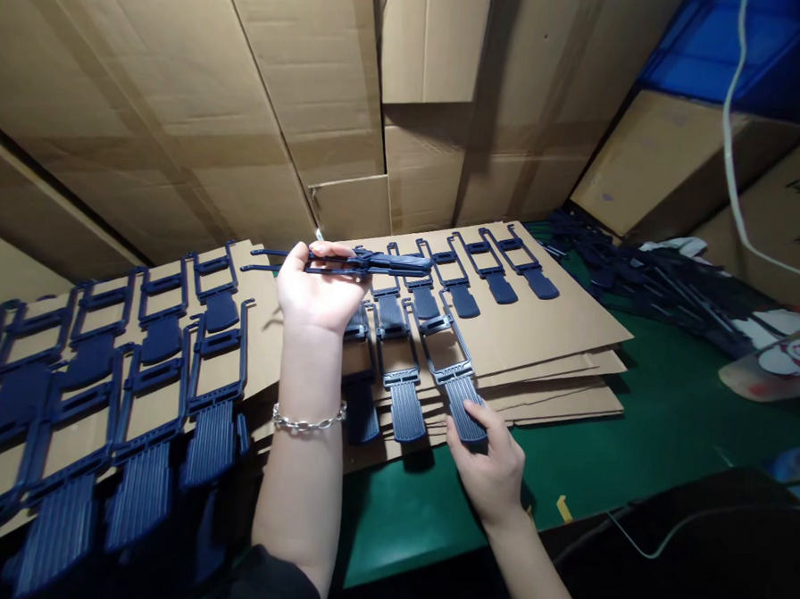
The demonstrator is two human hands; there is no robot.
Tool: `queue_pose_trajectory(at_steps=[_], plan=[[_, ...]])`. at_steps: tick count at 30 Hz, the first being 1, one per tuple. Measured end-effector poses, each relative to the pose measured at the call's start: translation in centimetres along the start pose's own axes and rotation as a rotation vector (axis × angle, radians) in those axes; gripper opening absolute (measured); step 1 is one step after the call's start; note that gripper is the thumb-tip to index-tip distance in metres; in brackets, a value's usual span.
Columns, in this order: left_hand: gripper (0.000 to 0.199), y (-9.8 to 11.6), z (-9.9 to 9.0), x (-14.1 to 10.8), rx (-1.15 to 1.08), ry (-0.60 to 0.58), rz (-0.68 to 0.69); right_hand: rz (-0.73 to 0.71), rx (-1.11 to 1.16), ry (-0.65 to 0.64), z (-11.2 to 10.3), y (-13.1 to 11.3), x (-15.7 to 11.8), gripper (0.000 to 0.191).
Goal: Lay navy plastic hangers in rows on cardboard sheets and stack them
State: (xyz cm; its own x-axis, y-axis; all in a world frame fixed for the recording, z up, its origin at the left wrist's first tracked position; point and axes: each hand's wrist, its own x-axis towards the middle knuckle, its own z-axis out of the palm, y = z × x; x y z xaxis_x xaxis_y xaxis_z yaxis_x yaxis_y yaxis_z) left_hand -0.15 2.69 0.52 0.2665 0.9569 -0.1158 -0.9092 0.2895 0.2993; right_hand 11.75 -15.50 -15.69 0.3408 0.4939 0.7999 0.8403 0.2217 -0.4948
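My left hand is raised over the cardboard, palm up, its fingers wrapped round several dark blue plastic frame parts held level in a bunch. At the front edge of the cardboard sheets, my right hand pinches the ribbed flat end of a blue plastic frame part, thumb on one side and fingers on the other. That part's open frame lies on the cardboard. Just left of it rests a similar ribbed part, its end over the edge.
Stacked cardboard sheets lie on a green tabletop. Many more blue parts are laid in rows at left. A dark heap of parts sits at right. Cardboard boxes stand behind; a white cable hangs at right.
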Motion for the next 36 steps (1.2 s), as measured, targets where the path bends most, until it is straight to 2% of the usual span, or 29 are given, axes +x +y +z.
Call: queue_pose_trajectory(at_steps=[7, 17, 23, 28, 33, 36], plan=[[0.026, 0.04, -0.15, 0.12, 0.055, -0.019, 0.018, 0.011, 0.001, 0.001, 0.16, -0.06, 0.09, 0.027], [0.027, 0.07, -0.03, 0.02, -0.002, 0.011, 0.024, 0.04, 0.018, -0.022, 0.17, 0.14, -0.03, 0.029], [0.025, -0.04, -0.2, 0.22, -0.007, 0.006, 0.011, 0.22, 0.086, -0.166, -0.35, -0.09, 0.25, 0.026], [0.024, -0.17, -0.24, 0.26, -0.02, 0.004, 0.0, 0.254, 0.135, -0.222, -0.6, -0.09, 0.22, 0.027], [0.024, -0.41, -0.18, 0.27, -0.031, 0.015, -0.01, 0.37, 0.14, -0.314, -0.51, -0.05, -0.04, 0.029], [0.024, -0.51, -0.14, 0.27, -0.017, 0.012, -0.009, 0.39, 0.147, -0.341, -0.53, -0.06, -0.16, 0.029]])
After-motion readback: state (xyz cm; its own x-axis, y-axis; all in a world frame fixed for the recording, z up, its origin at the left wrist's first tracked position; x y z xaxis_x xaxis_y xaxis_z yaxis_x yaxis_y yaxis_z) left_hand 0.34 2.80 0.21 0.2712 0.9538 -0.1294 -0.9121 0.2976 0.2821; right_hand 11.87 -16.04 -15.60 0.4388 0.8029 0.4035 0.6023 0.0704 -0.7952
